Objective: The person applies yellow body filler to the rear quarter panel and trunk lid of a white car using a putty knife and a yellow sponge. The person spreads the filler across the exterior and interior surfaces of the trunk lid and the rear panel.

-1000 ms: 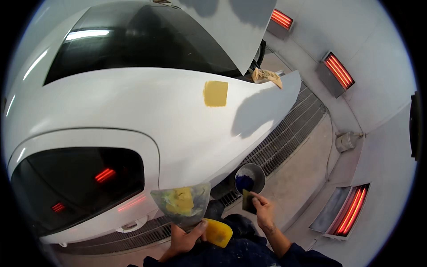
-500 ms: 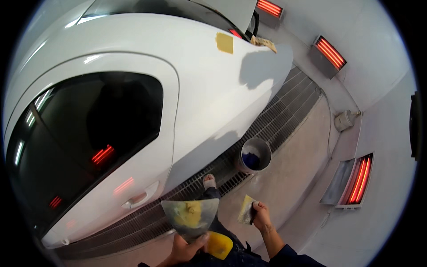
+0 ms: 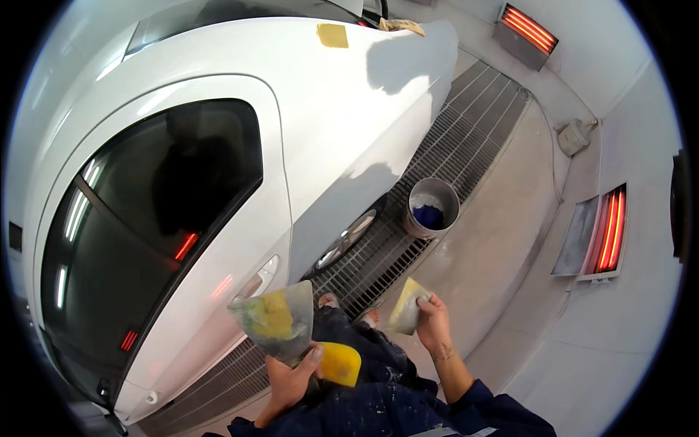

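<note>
My left hand [image 3: 293, 375] grips a translucent mixing plate [image 3: 273, 320] bearing yellow filler, along with a yellow plastic piece [image 3: 338, 364] beside it. In my right hand [image 3: 435, 324] is a small flat spreader [image 3: 403, 306] smeared pale yellow and grey. Both are low in the picture, in front of the white car [image 3: 342, 109], near its side door and dark window [image 3: 196, 175]. A square yellow filler patch [image 3: 332, 35] is on the upper rear panel, with grey patches beside and below it.
A metal bucket [image 3: 431, 200] holding something blue stands on the floor grating [image 3: 480, 102] by the wheel [image 3: 346, 237]. Red glowing heat lamps [image 3: 528, 29] are set in the right walls, with a grey pail [image 3: 574, 137] between. A crumpled beige cloth [image 3: 400, 26] lies on the car's edge.
The view has swung so the car and patch sit higher, exposing more door, wheel and feet. The spreader in my right hand has turned from upright and dark to showing its pale smeared face.
</note>
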The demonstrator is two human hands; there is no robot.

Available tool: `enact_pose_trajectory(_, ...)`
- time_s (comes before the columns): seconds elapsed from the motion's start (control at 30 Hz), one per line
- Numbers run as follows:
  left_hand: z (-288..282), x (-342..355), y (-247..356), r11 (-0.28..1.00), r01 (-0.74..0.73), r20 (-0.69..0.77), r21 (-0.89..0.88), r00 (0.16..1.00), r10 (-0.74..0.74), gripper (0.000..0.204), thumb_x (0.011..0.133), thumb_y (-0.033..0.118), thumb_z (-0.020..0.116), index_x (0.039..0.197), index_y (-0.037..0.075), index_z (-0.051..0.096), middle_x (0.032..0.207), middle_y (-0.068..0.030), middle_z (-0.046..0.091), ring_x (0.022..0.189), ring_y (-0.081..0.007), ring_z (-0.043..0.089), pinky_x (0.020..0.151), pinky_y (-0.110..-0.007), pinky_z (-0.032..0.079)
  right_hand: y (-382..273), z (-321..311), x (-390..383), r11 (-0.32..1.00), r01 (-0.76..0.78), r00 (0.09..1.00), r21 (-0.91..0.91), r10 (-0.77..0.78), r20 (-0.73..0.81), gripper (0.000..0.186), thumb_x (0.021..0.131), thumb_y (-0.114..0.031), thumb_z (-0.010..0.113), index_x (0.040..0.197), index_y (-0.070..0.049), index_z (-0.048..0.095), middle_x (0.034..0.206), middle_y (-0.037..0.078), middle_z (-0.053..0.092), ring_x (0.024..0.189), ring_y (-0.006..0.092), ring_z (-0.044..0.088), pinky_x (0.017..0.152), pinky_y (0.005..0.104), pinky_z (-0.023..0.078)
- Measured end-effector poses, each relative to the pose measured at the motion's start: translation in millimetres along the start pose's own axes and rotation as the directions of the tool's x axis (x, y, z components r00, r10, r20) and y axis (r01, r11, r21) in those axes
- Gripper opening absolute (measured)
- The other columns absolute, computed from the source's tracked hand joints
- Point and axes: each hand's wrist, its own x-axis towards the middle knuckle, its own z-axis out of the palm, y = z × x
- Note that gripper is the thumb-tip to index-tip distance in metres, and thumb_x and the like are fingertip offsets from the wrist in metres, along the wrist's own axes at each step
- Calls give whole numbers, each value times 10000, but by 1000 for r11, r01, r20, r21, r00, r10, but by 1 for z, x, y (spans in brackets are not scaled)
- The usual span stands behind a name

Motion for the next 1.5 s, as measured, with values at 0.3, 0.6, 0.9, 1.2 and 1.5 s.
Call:
enact_pose_trajectory(0.3,4,-7,17,999,-32,-149,44,988,38,257,809,8,771,1012,-55,626,868,-134,675,628,-151,620,533,-267,511,-20,163,-58,987,-149,913,58,115,391,237,1006,-107,545,1174,42,620,1113,94,690,998,161,667,894,329,541)
enact_pose_trajectory(0.6,-40,-20,15,991,-74,-490,114,863,121,201,866,89,695,972,-31,573,682,-66,577,518,-154,524,480,-275,425,30,215,-77,929,-369,834,-24,343,432,299,1028,-224,555,1100,36,683,912,-3,678,780,37,571,697,201,479)
enact_pose_trajectory(0.9,-68,-10,36,980,-65,-503,189,851,153,194,869,141,642,932,-36,594,603,-75,557,548,-166,536,577,-277,426,44,253,-70,888,-266,687,-375,448,572,326,1048,-228,491,1233,0,633,1100,65,672,1012,108,581,917,277,466)
enact_pose_trajectory(1.2,-112,-30,64,966,-25,-678,258,707,200,325,893,103,694,1164,-27,570,738,-24,554,562,-117,495,509,-247,398,-50,307,232,-173,703,361,-690,-750,555,653,1004,-268,391,1540,39,179,1604,256,173,1492,405,154,1211,505,107)
enact_pose_trajectory(1.5,-135,-28,85,944,91,-630,317,764,138,206,904,150,687,996,-2,583,646,-43,532,539,-134,488,520,-273,399,14,414,142,-206,872,238,-444,-614,753,727,934,-301,567,1507,32,268,1579,206,274,1475,331,245,1212,470,169)
